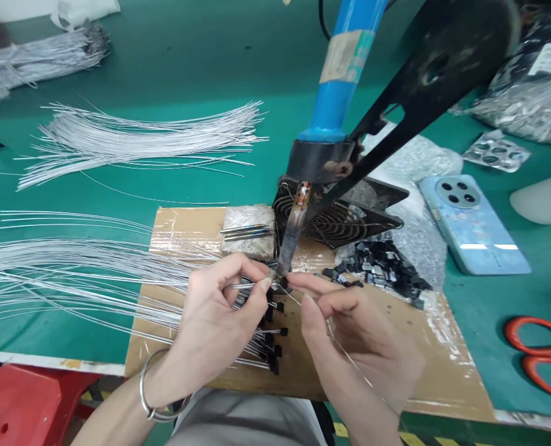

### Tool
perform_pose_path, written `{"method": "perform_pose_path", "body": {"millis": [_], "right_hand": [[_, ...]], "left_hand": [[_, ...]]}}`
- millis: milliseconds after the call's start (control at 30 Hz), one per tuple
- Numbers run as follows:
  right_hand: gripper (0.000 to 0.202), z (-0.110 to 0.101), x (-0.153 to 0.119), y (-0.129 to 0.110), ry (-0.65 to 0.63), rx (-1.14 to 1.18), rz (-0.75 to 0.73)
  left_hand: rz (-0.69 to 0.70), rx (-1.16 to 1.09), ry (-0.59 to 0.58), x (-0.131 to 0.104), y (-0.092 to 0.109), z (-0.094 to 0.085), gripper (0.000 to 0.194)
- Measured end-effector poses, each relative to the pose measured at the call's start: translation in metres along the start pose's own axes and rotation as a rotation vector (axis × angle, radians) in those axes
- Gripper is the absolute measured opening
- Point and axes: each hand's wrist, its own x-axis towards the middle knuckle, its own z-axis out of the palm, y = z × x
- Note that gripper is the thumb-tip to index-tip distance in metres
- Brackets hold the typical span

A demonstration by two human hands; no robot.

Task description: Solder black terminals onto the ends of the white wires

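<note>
My left hand (229, 303) pinches a thin white wire (244, 286) whose end lies right below the tip of a soldering iron (293, 232). The iron, with its blue handle (334, 87), is clamped pointing down in a black stand (424, 80). In my right hand (354, 341), thumb and fingers are closed on a strand of solder wire (350, 360), which runs up to the same spot at the tip. Fingertips hide the exact joint. Beneath my left hand lie white wires (159, 310) ending in small black connectors (273, 359).
Loose black connectors (382, 269) are heaped right of the iron on a cardboard sheet (442, 365). A black fan (345, 217) stands behind the iron. Farther out are a wire bundle (150, 136), a blue phone (477, 226) and red-handled scissors (535, 353).
</note>
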Motion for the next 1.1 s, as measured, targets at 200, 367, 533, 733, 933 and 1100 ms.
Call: {"method": "perform_pose_path", "body": {"millis": [200,367,533,733,933,1100], "right_hand": [[0.020,-0.0002,-0.0001,0.0021,-0.007,0.011,-0.001],[0.021,0.0001,-0.0001,0.0032,0.001,0.020,0.001],[0.020,0.0010,-0.0004,0.0035,0.013,0.030,-0.013],[0.020,0.0022,-0.0009,0.0068,0.020,0.061,-0.038],[0.020,0.0037,-0.0007,0.0072,0.045,0.041,-0.061],[0.020,0.0045,-0.0003,0.0058,0.059,0.019,-0.060]], "left_hand": [[-0.008,-0.014,-0.005,0.0001,-0.0009,0.0007,0.011],[-0.021,-0.022,-0.010,0.0024,0.0001,0.0018,0.011],[-0.003,-0.017,-0.009,0.0013,0.0016,0.0011,0.011],[-0.005,-0.022,-0.004,0.0012,0.0002,0.0011,0.011],[0.019,-0.028,0.017,0.0008,-0.0015,0.0019,0.011],[0.044,-0.017,0.021,-0.0002,-0.0013,0.0025,0.012]]}}
